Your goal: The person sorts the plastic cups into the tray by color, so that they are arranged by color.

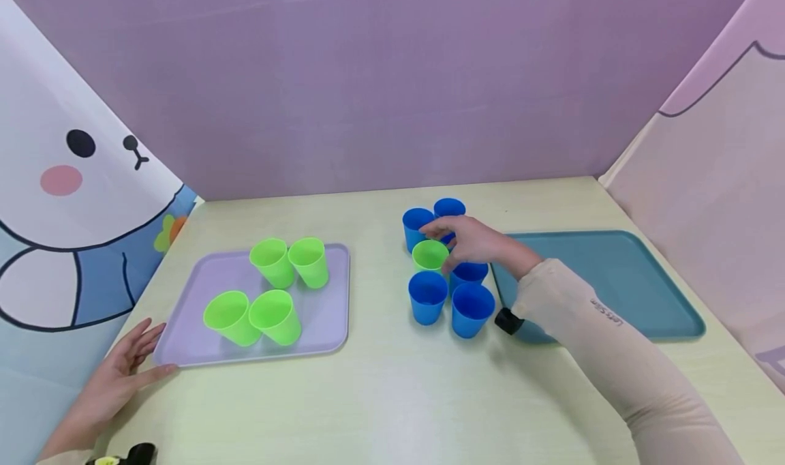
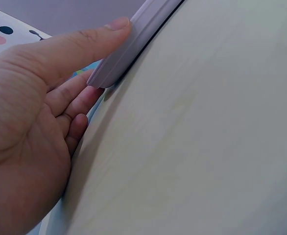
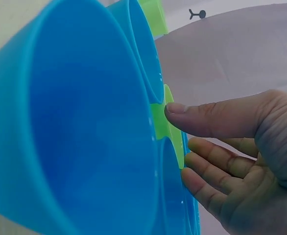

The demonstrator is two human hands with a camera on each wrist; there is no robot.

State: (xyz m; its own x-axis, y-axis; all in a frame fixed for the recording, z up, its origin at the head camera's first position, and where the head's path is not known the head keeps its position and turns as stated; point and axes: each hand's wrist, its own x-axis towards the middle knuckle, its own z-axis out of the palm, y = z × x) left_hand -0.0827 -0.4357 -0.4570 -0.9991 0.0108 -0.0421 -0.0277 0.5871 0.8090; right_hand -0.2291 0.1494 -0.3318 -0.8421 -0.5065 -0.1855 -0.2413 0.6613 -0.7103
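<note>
My left hand (image 1: pixel 125 373) holds the near left corner of a lavender tray (image 1: pixel 334 328), thumb on the rim and fingers along the outer side. Several light green cups (image 1: pixel 276 316) stand upright on that tray in pairs. At the table's middle, another green cup (image 1: pixel 429 252) stands among several blue cups (image 1: pixel 427 298). Over this group hangs my right hand (image 1: pixel 472 240), its fingers spread above the green cup's rim. In the right wrist view the thumb (image 3: pixel 207 117) is right at the green rim, fingertips beside it. The hand partly covers one blue cup behind.
A teal tray (image 1: pixel 644 288) lies on the right of the pale table (image 1: pixel 380 397), with my right forearm across its near left part. A purple cloth wall (image 1: pixel 392 90) rises at the back. Printed cloth panels stand at both sides.
</note>
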